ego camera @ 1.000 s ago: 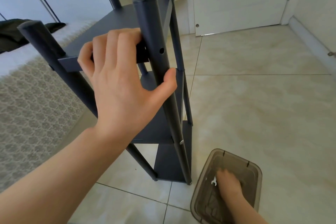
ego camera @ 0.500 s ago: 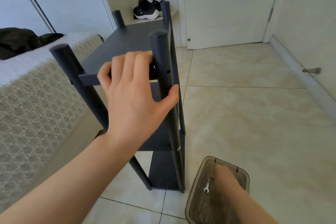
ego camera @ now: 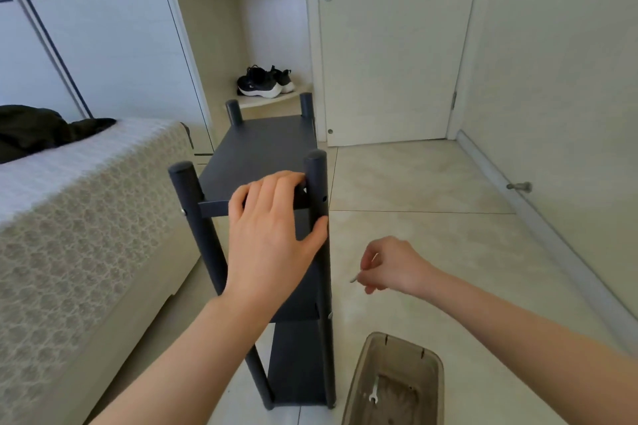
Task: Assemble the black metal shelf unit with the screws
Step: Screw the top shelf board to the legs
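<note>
The black metal shelf unit (ego camera: pixel 262 145) stands upright on the tiled floor (ego camera: pixel 431 183), with three tiers between four round posts. The person's left hand (ego camera: pixel 272 231) grips its near top edge. The fingers are curled over the front rail of the top tier and the thumb is pressed against the near right post (ego camera: pixel 319 190). An open screw hole (ego camera: pixel 324 198) shows in that post just above the thumb. On the near left post (ego camera: pixel 188 197), a pale screw head (ego camera: pixel 183 211) sits level with the same rail.

To the right of the shelf unit, about halfway up it and clear of the post, the right hand (ego camera: pixel 393 266) hangs in the air. Its fingers are curled in, pinching a small pale piece (ego camera: pixel 355 279) whose tip pokes out toward the unit. It is too small to tell whether it is a screw.

A smoky translucent plastic box (ego camera: pixel 355 379) sits on the floor just beside the foot of the unit on the right, with a small white wrench (ego camera: pixel 374 393) lying inside. A bed (ego camera: pixel 86 217) with a patterned cover runs close along the unit's left side, and a dark garment (ego camera: pixel 41 134) is heaped on it. Beyond the far end of the unit, a pair of black sneakers (ego camera: pixel 266 81) rests on a low corner ledge beside a closed white door (ego camera: pixel 390 62). Well off to the right, a doorstop (ego camera: pixel 519 187) juts from the wall.
</note>
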